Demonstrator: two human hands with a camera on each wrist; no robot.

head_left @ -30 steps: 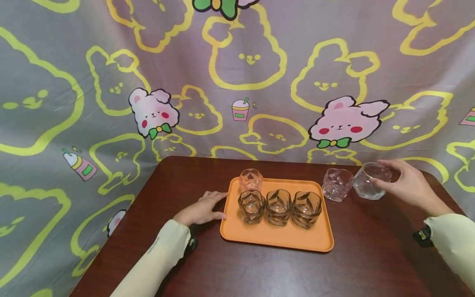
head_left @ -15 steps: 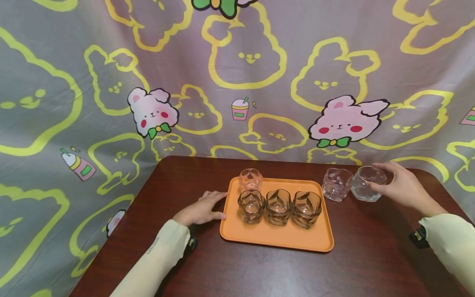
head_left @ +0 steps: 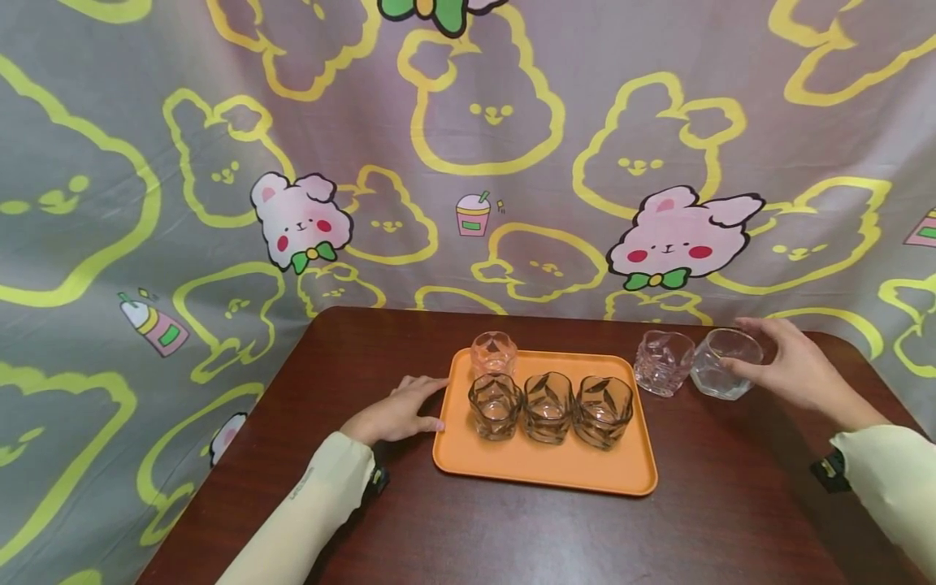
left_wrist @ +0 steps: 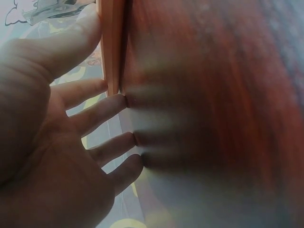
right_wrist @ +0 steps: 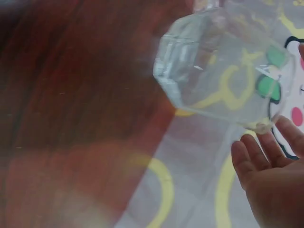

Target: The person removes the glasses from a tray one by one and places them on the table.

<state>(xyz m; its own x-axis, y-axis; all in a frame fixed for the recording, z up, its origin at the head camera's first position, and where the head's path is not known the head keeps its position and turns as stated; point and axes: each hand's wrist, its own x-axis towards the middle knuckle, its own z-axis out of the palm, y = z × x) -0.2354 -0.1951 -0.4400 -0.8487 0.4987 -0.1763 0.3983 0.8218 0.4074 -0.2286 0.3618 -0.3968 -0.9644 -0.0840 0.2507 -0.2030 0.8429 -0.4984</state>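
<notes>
At the right, my right hand (head_left: 793, 366) holds a clear faceted glass (head_left: 705, 378) near its rim, thumb on the near side and fingers on the far side. The glass stands on the table; in the right wrist view fingertips meet the rim of this glass (right_wrist: 213, 71). Beside it stands another clear, slightly pinkish glass (head_left: 664, 366). My left hand (head_left: 398, 413) rests at the left edge of an orange tray (head_left: 541, 471), fingers spread and extended, thumb touching the rim. On the tray stand a pink glass (head_left: 494, 353) and three smoky brown glasses (head_left: 548, 410) in a row.
A dark reddish-brown wooden table (head_left: 468, 536) carries everything. Behind it hangs a grey curtain (head_left: 409, 244) with yellow outlines and cartoon rabbits. The pinkish glass stands just off the tray's right side.
My right hand has moved the clear glass slightly left and toward me, bringing it down beside the pinkish glass. In the last half second it barely moves. My left hand stays still.
</notes>
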